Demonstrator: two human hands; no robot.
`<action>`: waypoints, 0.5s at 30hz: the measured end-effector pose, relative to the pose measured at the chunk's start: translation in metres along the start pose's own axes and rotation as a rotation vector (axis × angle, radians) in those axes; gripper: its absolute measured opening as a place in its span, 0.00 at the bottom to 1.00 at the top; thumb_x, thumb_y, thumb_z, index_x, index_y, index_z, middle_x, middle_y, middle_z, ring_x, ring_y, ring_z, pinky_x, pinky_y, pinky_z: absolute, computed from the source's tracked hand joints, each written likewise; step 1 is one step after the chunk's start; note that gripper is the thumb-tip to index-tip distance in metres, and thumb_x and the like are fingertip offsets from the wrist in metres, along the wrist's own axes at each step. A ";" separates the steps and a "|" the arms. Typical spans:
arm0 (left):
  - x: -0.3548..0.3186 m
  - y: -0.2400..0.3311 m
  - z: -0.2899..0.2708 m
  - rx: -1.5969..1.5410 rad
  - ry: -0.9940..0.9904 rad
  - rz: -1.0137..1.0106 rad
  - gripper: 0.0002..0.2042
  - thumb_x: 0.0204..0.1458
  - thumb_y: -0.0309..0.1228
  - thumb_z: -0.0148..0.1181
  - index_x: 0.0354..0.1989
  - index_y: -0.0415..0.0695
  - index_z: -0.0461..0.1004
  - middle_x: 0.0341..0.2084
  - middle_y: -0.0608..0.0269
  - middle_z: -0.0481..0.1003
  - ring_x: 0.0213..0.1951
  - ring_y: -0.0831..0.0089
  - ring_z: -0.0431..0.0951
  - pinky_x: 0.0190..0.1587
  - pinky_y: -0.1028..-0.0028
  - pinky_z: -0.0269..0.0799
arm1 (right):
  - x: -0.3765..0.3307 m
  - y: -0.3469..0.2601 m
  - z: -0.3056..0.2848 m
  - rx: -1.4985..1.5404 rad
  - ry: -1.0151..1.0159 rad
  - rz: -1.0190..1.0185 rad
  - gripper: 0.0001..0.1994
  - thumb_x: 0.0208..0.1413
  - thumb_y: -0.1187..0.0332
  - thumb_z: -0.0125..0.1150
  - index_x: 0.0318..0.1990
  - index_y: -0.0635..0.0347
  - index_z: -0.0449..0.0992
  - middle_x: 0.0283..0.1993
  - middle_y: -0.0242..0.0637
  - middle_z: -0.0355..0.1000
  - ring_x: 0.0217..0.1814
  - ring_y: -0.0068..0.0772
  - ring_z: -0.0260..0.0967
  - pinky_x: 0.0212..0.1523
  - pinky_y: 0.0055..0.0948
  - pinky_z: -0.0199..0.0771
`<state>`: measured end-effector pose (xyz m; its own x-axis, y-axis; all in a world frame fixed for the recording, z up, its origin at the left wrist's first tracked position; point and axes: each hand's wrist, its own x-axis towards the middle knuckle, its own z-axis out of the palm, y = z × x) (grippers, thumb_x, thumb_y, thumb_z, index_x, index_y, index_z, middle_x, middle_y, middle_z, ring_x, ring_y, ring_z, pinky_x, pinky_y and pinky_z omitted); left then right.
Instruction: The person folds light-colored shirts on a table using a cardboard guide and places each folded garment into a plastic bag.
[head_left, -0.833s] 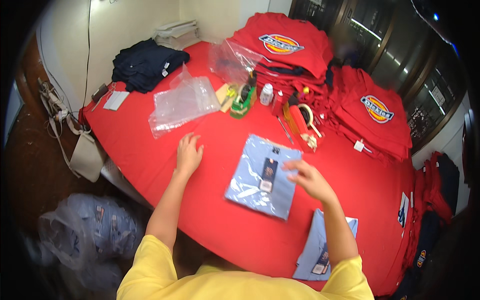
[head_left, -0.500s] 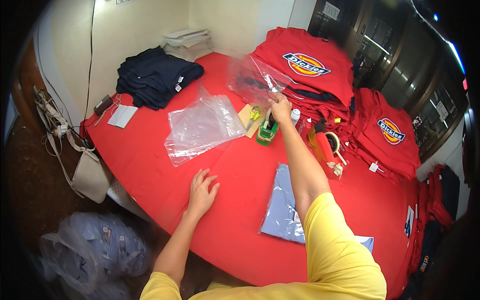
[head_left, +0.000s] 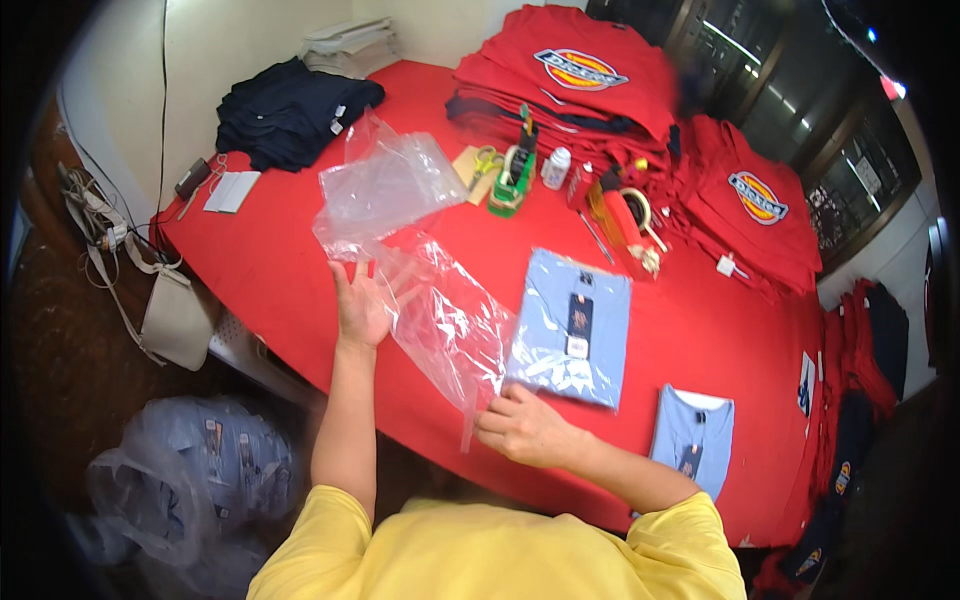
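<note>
A clear plastic bag (head_left: 450, 310) stretches between my two hands over the near part of the red table. My right hand (head_left: 525, 428) is closed on the bag's lower corner, fingers pinched together. At the bag's other end my left hand (head_left: 362, 308) is open, palm up and fingers spread; whether it touches the film I cannot tell. Right of the bag lies a light blue folded shirt (head_left: 545, 345) in clear wrapping, with a dark tag. Another blue folded shirt (head_left: 715, 440) lies beyond my right forearm. Several flat clear bags (head_left: 395, 185) rest past my left hand.
A green tape dispenser (head_left: 507, 200), yellow scissors (head_left: 484, 165) and a white bottle (head_left: 556, 168) stand mid-table. Red shirt stacks (head_left: 620, 100) fill the back right, navy shirts (head_left: 285, 120) the back left. Below the left edge is a sack of wrapped shirts (head_left: 200, 460).
My right hand has come back from beside the tape dispenser, drawing the clear bag toward me. The left hand has turned palm up beside it. My view has shifted, showing more of the blue shirts.
</note>
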<state>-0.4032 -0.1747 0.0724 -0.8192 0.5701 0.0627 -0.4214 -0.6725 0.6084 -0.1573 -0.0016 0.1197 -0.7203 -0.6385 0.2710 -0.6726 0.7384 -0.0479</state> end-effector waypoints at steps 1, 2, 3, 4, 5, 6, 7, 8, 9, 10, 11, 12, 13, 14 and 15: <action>-0.012 -0.004 0.001 -0.024 0.012 -0.016 0.56 0.41 0.76 0.46 0.73 0.53 0.36 0.70 0.45 0.45 0.68 0.42 0.52 0.63 0.41 0.54 | -0.014 -0.016 0.006 0.020 0.021 0.013 0.06 0.43 0.69 0.56 0.31 0.56 0.75 0.35 0.29 0.67 0.37 0.29 0.64 0.41 0.31 0.64; -0.027 -0.009 0.002 -0.054 0.016 -0.060 0.58 0.38 0.77 0.48 0.73 0.54 0.36 0.70 0.45 0.43 0.67 0.41 0.53 0.63 0.40 0.54 | -0.026 -0.031 0.012 0.039 0.042 0.026 0.04 0.43 0.69 0.56 0.29 0.55 0.74 0.33 0.29 0.65 0.37 0.29 0.63 0.40 0.31 0.63; -0.042 -0.014 0.003 -0.032 -0.012 -0.082 0.58 0.38 0.77 0.48 0.73 0.54 0.35 0.71 0.46 0.42 0.68 0.42 0.51 0.63 0.41 0.53 | -0.037 -0.047 0.019 0.058 0.063 0.033 0.02 0.44 0.69 0.56 0.26 0.54 0.73 0.30 0.29 0.63 0.36 0.28 0.63 0.40 0.30 0.62; -0.058 -0.018 0.003 -0.010 -0.040 -0.102 0.59 0.38 0.77 0.48 0.73 0.55 0.33 0.71 0.47 0.40 0.68 0.43 0.50 0.64 0.41 0.52 | -0.049 -0.063 0.024 0.095 0.017 0.077 0.03 0.45 0.69 0.56 0.27 0.54 0.75 0.31 0.28 0.65 0.37 0.29 0.63 0.44 0.31 0.63; -0.073 -0.023 0.003 0.012 -0.067 -0.121 0.59 0.38 0.77 0.48 0.73 0.55 0.31 0.71 0.48 0.38 0.69 0.44 0.49 0.64 0.42 0.52 | -0.057 -0.076 0.028 0.118 0.023 0.080 0.03 0.46 0.69 0.56 0.28 0.54 0.75 0.31 0.28 0.65 0.37 0.29 0.64 0.46 0.32 0.63; -0.087 -0.030 0.002 0.057 -0.033 -0.137 0.55 0.43 0.72 0.50 0.73 0.53 0.35 0.70 0.47 0.43 0.67 0.46 0.53 0.64 0.44 0.54 | -0.063 -0.088 0.032 0.138 0.031 0.082 0.03 0.46 0.69 0.56 0.28 0.54 0.76 0.31 0.28 0.65 0.37 0.29 0.64 0.48 0.32 0.63; -0.100 -0.038 0.000 0.103 0.001 -0.152 0.50 0.48 0.67 0.53 0.72 0.51 0.39 0.69 0.47 0.47 0.66 0.47 0.56 0.64 0.47 0.56 | -0.069 -0.101 0.036 0.160 0.038 0.082 0.03 0.47 0.69 0.56 0.28 0.54 0.76 0.31 0.28 0.65 0.38 0.29 0.64 0.49 0.33 0.63; -0.113 -0.044 -0.002 0.149 0.037 -0.166 0.46 0.52 0.62 0.55 0.72 0.49 0.43 0.68 0.46 0.51 0.65 0.49 0.59 0.64 0.49 0.58 | -0.074 -0.113 0.041 0.213 -0.022 0.088 0.05 0.47 0.71 0.56 0.31 0.55 0.77 0.34 0.28 0.67 0.40 0.31 0.65 0.59 0.37 0.61; -0.120 -0.050 0.006 0.280 0.089 -0.143 0.39 0.55 0.54 0.55 0.69 0.46 0.48 0.65 0.47 0.56 0.62 0.52 0.64 0.62 0.53 0.61 | -0.079 -0.126 0.050 0.277 -0.042 0.094 0.06 0.48 0.71 0.56 0.33 0.55 0.77 0.37 0.30 0.69 0.43 0.31 0.66 0.61 0.40 0.59; -0.121 -0.057 0.018 0.412 0.146 -0.117 0.32 0.58 0.46 0.55 0.66 0.43 0.53 0.62 0.47 0.62 0.59 0.55 0.68 0.59 0.57 0.65 | -0.083 -0.138 0.058 0.344 -0.062 0.096 0.07 0.48 0.72 0.56 0.36 0.56 0.77 0.40 0.31 0.70 0.45 0.32 0.68 0.64 0.42 0.58; -0.124 -0.064 0.029 0.544 0.203 -0.091 0.25 0.61 0.38 0.55 0.63 0.40 0.58 0.59 0.48 0.67 0.56 0.58 0.72 0.57 0.60 0.69 | -0.088 -0.149 0.064 0.412 -0.082 0.098 0.09 0.49 0.73 0.56 0.38 0.56 0.77 0.43 0.33 0.72 0.48 0.33 0.69 0.66 0.45 0.56; -0.130 -0.065 0.044 0.424 0.217 -0.054 0.13 0.60 0.23 0.51 0.52 0.36 0.67 0.49 0.51 0.75 0.46 0.67 0.79 0.48 0.68 0.76 | -0.091 -0.158 0.060 0.539 -0.188 0.166 0.13 0.52 0.74 0.55 0.46 0.58 0.76 0.53 0.39 0.72 0.57 0.40 0.68 0.66 0.46 0.58; -0.143 -0.059 0.054 0.428 0.168 -0.068 0.12 0.60 0.24 0.52 0.52 0.36 0.67 0.49 0.51 0.75 0.45 0.67 0.79 0.47 0.69 0.76 | -0.089 -0.163 0.045 0.670 -0.109 0.220 0.13 0.53 0.74 0.56 0.47 0.59 0.76 0.54 0.40 0.71 0.58 0.41 0.68 0.65 0.45 0.60; -0.156 -0.054 0.064 0.432 0.119 -0.083 0.12 0.60 0.24 0.52 0.52 0.36 0.68 0.50 0.50 0.75 0.45 0.67 0.79 0.46 0.69 0.77 | -0.088 -0.162 0.025 0.800 -0.030 0.276 0.13 0.54 0.75 0.56 0.48 0.59 0.75 0.56 0.41 0.70 0.59 0.42 0.67 0.64 0.44 0.62; -0.174 -0.048 0.073 0.435 0.078 -0.100 0.12 0.60 0.24 0.52 0.51 0.36 0.69 0.50 0.50 0.74 0.44 0.67 0.79 0.44 0.70 0.77 | -0.087 -0.160 0.004 0.937 0.045 0.330 0.13 0.56 0.75 0.57 0.49 0.60 0.75 0.57 0.42 0.70 0.61 0.43 0.67 0.63 0.43 0.65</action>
<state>-0.2123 -0.2072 0.0902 -0.8168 0.5735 -0.0626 -0.3106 -0.3457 0.8854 0.0122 -0.0652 0.1001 -0.9014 -0.4088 0.1427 -0.3160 0.3959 -0.8622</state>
